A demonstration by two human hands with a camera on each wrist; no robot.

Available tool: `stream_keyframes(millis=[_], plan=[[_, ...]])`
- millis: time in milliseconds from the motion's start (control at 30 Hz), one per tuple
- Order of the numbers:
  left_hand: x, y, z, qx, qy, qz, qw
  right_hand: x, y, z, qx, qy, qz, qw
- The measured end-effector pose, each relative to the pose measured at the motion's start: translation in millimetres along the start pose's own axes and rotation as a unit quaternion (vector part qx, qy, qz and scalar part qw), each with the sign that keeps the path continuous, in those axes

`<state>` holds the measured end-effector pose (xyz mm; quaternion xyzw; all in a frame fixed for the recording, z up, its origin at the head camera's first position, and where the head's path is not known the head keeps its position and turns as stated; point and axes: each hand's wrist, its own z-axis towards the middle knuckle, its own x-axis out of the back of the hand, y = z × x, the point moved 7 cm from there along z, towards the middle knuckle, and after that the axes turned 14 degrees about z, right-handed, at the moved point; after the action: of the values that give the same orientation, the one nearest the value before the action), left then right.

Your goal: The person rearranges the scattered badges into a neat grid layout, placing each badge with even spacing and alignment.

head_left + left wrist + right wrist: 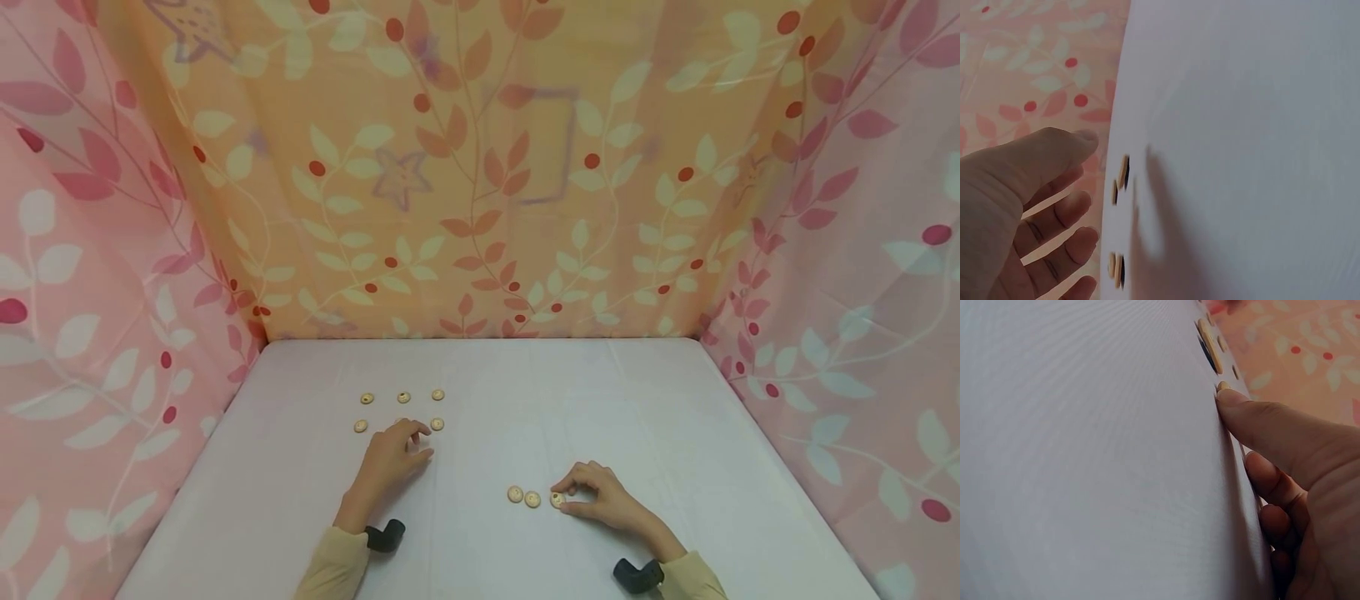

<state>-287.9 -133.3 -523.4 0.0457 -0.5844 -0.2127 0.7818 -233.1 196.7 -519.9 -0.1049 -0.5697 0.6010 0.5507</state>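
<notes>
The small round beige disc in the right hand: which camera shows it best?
The head view: the small round beige disc shows its face, partly covered by the fingers of the right hand. The right wrist view seemingly catches only its edge beyond the thumb; the left wrist view misses it.

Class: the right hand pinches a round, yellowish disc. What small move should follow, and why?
Probably the right hand should slide the round, yellowish disc it pinches toward the two similar discs beside it: those lie close together, while a wider gap sets this one apart.
</notes>
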Motion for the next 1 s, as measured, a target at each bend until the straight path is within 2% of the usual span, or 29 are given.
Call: stream_keyframes(millis=[233,433,700,867,1000], plan=[[-6.1,24.2,-0.6,-0.023,-0.003,-0.006,0.9997,0.9,-1,1,-0.009,0.003,0.001,1.000],[-20.9,46.7,-3.8,-0.074,-0.006,0.013,0.9971,1.0,-1,0,-0.002,0.002,-0.004,1.000],[-36.3,79.4,-11.0,-0.097,-0.050,0.009,0.9940,0.7,-1,-1,-0.002,0.001,0.002,1.000],[-40.6,95.0,-11.6,-0.120,-0.052,0.001,0.9914,0.5,-2,0,-0.003,0.002,0.003,1.000],[-45.4,105.6,-10.9,-0.129,-0.066,0.001,0.9895,0.8,-2,0,-0.006,0.005,0.000,1.000]])
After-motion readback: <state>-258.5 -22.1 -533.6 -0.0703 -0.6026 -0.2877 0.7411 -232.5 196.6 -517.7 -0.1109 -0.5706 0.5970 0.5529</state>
